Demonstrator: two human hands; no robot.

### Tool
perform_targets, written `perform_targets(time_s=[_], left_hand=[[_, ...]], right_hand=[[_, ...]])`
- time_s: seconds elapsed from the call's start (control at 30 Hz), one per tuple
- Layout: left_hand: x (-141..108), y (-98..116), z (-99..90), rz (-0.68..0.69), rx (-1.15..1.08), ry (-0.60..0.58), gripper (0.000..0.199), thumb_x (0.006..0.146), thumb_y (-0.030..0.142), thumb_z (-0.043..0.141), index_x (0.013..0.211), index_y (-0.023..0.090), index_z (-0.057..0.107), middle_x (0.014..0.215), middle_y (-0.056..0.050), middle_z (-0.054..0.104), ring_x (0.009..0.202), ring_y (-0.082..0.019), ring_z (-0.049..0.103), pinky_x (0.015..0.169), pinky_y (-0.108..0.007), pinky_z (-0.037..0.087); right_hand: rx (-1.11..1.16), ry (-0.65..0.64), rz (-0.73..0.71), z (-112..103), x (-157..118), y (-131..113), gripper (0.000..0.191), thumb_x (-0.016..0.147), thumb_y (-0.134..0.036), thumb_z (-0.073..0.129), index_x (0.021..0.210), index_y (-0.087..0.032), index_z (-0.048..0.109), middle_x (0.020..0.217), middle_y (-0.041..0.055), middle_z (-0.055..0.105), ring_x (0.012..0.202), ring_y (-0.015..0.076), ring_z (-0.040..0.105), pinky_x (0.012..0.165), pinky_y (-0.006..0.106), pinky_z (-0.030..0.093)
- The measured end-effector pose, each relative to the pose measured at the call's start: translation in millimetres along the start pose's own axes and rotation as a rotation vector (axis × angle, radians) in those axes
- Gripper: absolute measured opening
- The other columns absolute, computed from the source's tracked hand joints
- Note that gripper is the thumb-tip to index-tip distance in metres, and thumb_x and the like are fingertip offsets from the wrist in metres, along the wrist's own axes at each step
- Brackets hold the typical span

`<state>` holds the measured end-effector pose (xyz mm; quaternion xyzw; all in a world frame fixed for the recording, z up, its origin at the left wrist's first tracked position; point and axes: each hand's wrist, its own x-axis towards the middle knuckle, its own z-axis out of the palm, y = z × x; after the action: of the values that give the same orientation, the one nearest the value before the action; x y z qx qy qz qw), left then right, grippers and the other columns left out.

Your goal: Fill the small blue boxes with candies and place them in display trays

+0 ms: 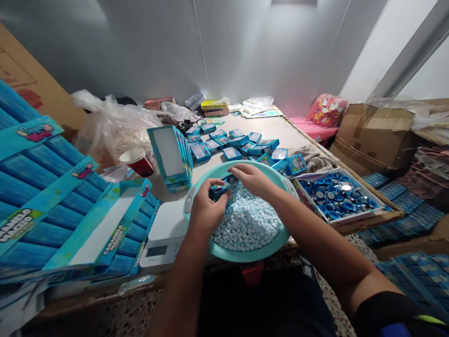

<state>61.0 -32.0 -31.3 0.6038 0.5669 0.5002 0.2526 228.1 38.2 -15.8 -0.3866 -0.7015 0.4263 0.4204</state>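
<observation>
My left hand [209, 206] is closed around a small blue printed box [231, 196], tilted above a turquoise basin [242, 256]. At the box's far upper end, the curved fingers of my right hand [253, 179] press against it; its thumb is hidden. Small pale-blue and white pellets [245, 227] fill the basin beneath both hands. A dark round part shows at the box's end, partly covered by my fingers. To the right, a shallow tray [361, 213] holds many blue round caps [331, 194].
Several blue boxes [231, 153] lie scattered behind the basin. Left are a white scale [166, 229], upright display cartons [171, 159], stacked blue trays [52, 196] and a red paper cup [136, 160]. A grey cloth [312, 159] and a cardboard box [372, 135] are at right.
</observation>
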Motion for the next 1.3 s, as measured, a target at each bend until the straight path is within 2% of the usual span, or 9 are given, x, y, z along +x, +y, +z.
perform_targets(time_s=[0.17, 0.4, 0.63, 0.83, 0.97, 1.03, 1.13, 1.2, 1.3], left_hand=[[3.0, 2.9, -3.2, 0.071, -0.294, 0.212, 0.042, 0.078, 0.04, 0.08, 0.108, 0.022, 0.059, 0.106, -0.005, 0.069, 0.092, -0.019, 0.07, 0.081, -0.03, 0.059], [2.7, 1.6, -5.9, 0.034, -0.655, 0.048, 0.09, 0.077, 0.046, 0.084, 0.148, 0.028, 0.032, 0.124, -0.011, 0.068, 0.116, -0.027, 0.07, 0.096, -0.041, 0.06], [2.8, 3.3, -11.9, -0.016, -0.711, 0.041, 0.088, 0.078, 0.065, 0.079, 0.147, 0.028, 0.039, 0.122, -0.012, 0.07, 0.109, -0.03, 0.072, 0.091, -0.045, 0.062], [-5.4, 12.0, -4.3, 0.126, -0.523, -0.011, 0.085, 0.076, 0.051, 0.085, 0.145, 0.029, 0.04, 0.119, -0.009, 0.069, 0.107, -0.025, 0.072, 0.093, -0.04, 0.061], [-10.9, 18.2, -1.1, 0.141, -0.411, 0.066, 0.077, 0.079, 0.054, 0.08, 0.141, 0.029, 0.042, 0.119, -0.008, 0.067, 0.103, -0.024, 0.071, 0.092, -0.039, 0.061], [-12.4, 18.8, -9.2, 0.191, -0.376, 0.161, 0.073, 0.079, 0.053, 0.079, 0.138, 0.029, 0.043, 0.119, -0.008, 0.066, 0.105, -0.024, 0.07, 0.095, -0.04, 0.06], [-17.7, 13.6, -40.2, 0.302, -0.234, 0.43, 0.06, 0.079, 0.048, 0.081, 0.127, 0.027, 0.051, 0.117, -0.006, 0.063, 0.108, -0.023, 0.068, 0.098, -0.04, 0.057], [-25.1, 4.8, -68.5, 0.306, -0.081, 0.573, 0.046, 0.08, 0.045, 0.081, 0.114, 0.023, 0.057, 0.111, -0.005, 0.063, 0.104, -0.022, 0.067, 0.095, -0.037, 0.056], [-39.5, -16.3, -103.6, 0.206, 0.124, 0.627, 0.031, 0.081, 0.041, 0.079, 0.094, 0.02, 0.06, 0.098, -0.003, 0.064, 0.092, -0.018, 0.065, 0.086, -0.031, 0.055]], right_hand=[[0.113, -0.033, 0.119, -1.5, 1.2, -3.2, 0.056, 0.103, -0.065, 0.044, 0.104, -0.017, 0.074, 0.103, 0.0095, 0.073, 0.098, 0.0228, 0.067, 0.089, 0.036, 0.054], [0.171, -0.027, 0.175, -0.1, -0.2, -6.1, 0.06, 0.1, -0.071, 0.046, 0.098, -0.017, 0.073, 0.104, 0.0094, 0.073, 0.094, 0.0221, 0.067, 0.083, 0.034, 0.055], [0.164, -0.057, 0.158, 3.5, 4.2, 6.9, 0.054, 0.102, -0.063, 0.046, 0.09, -0.016, 0.072, 0.092, 0.0095, 0.071, 0.087, 0.0219, 0.065, 0.081, 0.036, 0.054], [0.135, -0.155, 0.079, 0.7, 0.7, 5.7, 0.057, 0.096, -0.068, 0.05, 0.092, -0.017, 0.075, 0.086, 0.0041, 0.072, 0.09, 0.0228, 0.063, 0.087, 0.036, 0.051], [0.102, -0.156, 0.071, 0.6, 1.0, 6.7, 0.057, 0.098, -0.067, 0.047, 0.096, -0.017, 0.074, 0.085, 0.0041, 0.071, 0.089, 0.0218, 0.063, 0.083, 0.034, 0.051], [0.022, -0.149, 0.091, 0.7, 0.3, 9.1, 0.055, 0.101, -0.062, 0.043, 0.098, -0.016, 0.073, 0.091, 0.0063, 0.072, 0.089, 0.0219, 0.064, 0.082, 0.033, 0.051], [-0.257, -0.188, 0.139, 1.8, -5.1, 12.8, 0.048, 0.103, -0.054, 0.042, 0.102, -0.017, 0.072, 0.1, 0.0101, 0.073, 0.092, 0.0244, 0.066, 0.083, 0.036, 0.051], [-0.476, -0.295, 0.159, 4.3, -10.7, 14.2, 0.042, 0.102, -0.05, 0.047, 0.11, -0.018, 0.072, 0.111, 0.0126, 0.072, 0.101, 0.0273, 0.066, 0.088, 0.038, 0.05], [-0.646, -0.538, 0.177, 10.8, -19.0, 13.4, 0.038, 0.096, -0.046, 0.061, 0.121, -0.019, 0.071, 0.124, 0.015, 0.069, 0.106, 0.0301, 0.067, 0.09, 0.038, 0.051]])
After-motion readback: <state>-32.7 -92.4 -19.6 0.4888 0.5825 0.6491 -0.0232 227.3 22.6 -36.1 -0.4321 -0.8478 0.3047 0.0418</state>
